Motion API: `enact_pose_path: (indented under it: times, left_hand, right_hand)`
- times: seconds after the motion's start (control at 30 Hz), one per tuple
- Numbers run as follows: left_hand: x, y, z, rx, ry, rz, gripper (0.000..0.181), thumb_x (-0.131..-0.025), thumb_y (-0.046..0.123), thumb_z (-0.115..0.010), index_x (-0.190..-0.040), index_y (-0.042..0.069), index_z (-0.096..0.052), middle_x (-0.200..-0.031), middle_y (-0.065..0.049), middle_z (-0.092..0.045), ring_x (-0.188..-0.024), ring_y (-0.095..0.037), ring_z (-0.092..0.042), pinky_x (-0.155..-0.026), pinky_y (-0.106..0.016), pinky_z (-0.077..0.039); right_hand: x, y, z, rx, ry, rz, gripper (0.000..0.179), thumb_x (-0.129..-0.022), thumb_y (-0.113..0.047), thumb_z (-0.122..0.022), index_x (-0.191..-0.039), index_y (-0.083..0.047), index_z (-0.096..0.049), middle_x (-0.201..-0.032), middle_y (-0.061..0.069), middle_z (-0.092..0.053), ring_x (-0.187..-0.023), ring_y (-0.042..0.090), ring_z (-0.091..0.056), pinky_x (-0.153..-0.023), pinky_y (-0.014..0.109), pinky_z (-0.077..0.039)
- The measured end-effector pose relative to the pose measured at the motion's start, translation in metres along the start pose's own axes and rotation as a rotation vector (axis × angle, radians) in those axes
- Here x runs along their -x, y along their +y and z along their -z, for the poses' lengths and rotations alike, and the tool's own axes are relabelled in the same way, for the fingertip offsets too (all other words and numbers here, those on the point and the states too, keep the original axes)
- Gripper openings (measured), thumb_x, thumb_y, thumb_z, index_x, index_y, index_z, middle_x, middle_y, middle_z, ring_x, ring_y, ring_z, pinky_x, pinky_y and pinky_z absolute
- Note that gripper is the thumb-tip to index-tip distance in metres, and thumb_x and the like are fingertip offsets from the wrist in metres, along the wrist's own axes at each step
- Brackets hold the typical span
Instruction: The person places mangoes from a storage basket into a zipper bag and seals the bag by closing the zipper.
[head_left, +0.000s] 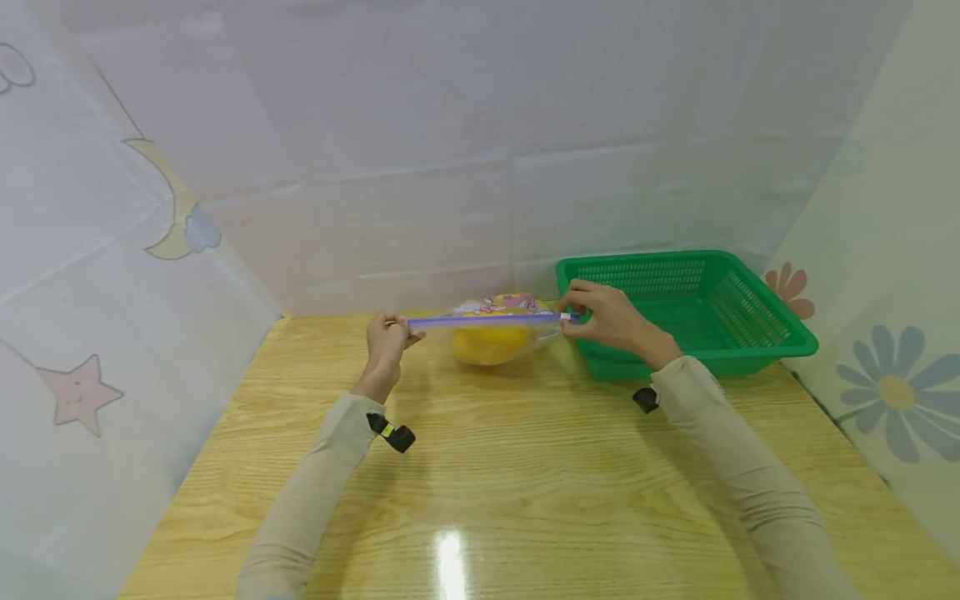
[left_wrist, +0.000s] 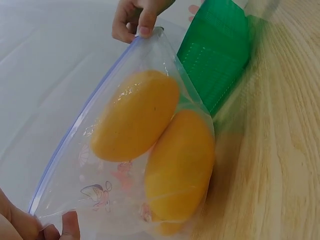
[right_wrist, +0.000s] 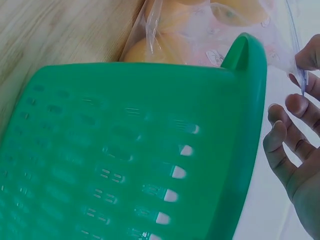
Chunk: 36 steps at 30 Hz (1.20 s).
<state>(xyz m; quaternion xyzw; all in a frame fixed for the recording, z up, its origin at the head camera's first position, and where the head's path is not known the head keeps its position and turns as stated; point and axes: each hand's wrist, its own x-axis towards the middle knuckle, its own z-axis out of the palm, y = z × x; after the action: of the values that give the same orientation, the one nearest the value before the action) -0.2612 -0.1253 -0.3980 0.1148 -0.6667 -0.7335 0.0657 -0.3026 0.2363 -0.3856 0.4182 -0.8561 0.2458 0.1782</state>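
Observation:
A clear zip bag (left_wrist: 65,195) printed with pink and yellow pictures stands on the table, stretched between both hands. Inside it are yellow mangoes (left_wrist: 137,115), two showing plainly in the left wrist view and part of another below them. My left hand (head_left: 385,343) pinches the left end of the bag's purple zip strip (head_left: 480,320). At the strip's right end, the thumb and fingertips of my right hand (head_left: 609,317) pinch the corner by a small white slider (head_left: 566,316). The right hand's other fingers are loosely bent in the right wrist view.
A green plastic basket (head_left: 780,333) with slotted walls stands at the back right, right behind and beside the right hand. The wood-grain table (head_left: 480,467) runs up to a pale cloth wall (head_left: 420,167). Printed cloth also rises on the left and right sides.

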Motion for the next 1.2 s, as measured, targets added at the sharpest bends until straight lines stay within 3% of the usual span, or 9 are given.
enact_pose_path:
  times: [0.3,0.67,0.93,1.2]
  left_hand:
    - [0.009,-0.006,0.004,-0.048,-0.054,-0.055,0.006,-0.100,-0.005,-0.043,-0.097,-0.001,-0.047,-0.102,-0.016,-0.047,-0.082,-0.024,-0.067,-0.088,-0.035,-0.055]
    - [0.022,-0.018,0.018,-0.112,-0.193,-0.133,0.005,-0.100,-0.004,-0.050,-0.104,-0.004,-0.054,-0.089,-0.012,-0.053,-0.081,-0.022,-0.056,-0.084,-0.040,-0.056]
    - [0.033,-0.024,0.031,-0.221,-0.297,-0.216,0.014,-0.099,-0.004,-0.053,-0.104,-0.015,-0.061,-0.103,-0.021,-0.059,-0.092,-0.032,-0.060,-0.080,-0.034,-0.057]
    - [0.040,-0.028,0.038,-0.393,-0.333,-0.316,0.010,-0.097,-0.008,-0.055,-0.096,-0.012,-0.065,-0.099,-0.022,-0.062,-0.095,-0.038,-0.062,-0.080,-0.040,-0.057]
  right_hand:
    - [0.007,-0.006,0.004,0.082,-0.056,-0.047,0.005,-0.087,-0.013,-0.071,-0.092,-0.014,-0.070,-0.084,-0.004,-0.059,-0.074,0.011,-0.051,-0.064,0.034,-0.045]
    - [0.026,-0.018,0.005,0.138,-0.110,0.012,0.010,-0.085,-0.010,-0.075,-0.094,-0.011,-0.071,-0.089,0.000,-0.063,-0.078,0.014,-0.058,-0.063,0.032,-0.051]
    - [0.040,-0.025,0.000,0.157,-0.070,0.138,0.013,-0.082,-0.007,-0.077,-0.091,-0.013,-0.069,-0.085,-0.003,-0.062,-0.074,0.011,-0.055,-0.055,0.026,-0.047]
    - [0.051,-0.033,-0.004,0.191,-0.040,0.224,0.020,-0.075,-0.005,-0.081,-0.086,-0.014,-0.067,-0.081,-0.005,-0.061,-0.071,0.007,-0.049,-0.053,0.024,-0.044]
